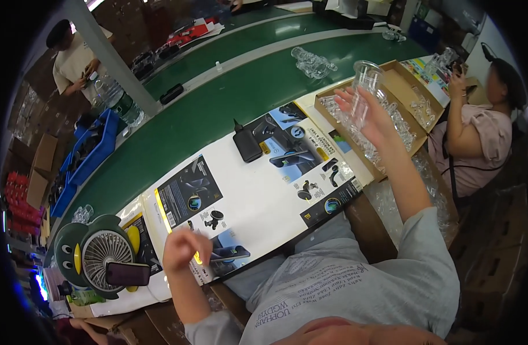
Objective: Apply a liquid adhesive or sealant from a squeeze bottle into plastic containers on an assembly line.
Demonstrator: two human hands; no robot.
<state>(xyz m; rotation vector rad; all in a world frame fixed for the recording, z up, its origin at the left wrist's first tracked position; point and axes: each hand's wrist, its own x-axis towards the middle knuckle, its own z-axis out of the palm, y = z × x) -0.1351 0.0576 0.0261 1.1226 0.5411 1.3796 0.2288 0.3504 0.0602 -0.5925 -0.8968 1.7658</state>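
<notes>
Above cardboard tray (333, 91), right hand (374, 119) clamped on smooth clear cylinder (368, 72); left hand (185, 250) blurred, cannot tell grip.

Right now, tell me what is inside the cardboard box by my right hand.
The cardboard box holds a heap of small clear plastic pieces. Your right hand and forearm cover part of it; the bottom beneath the heap is hidden.
</notes>
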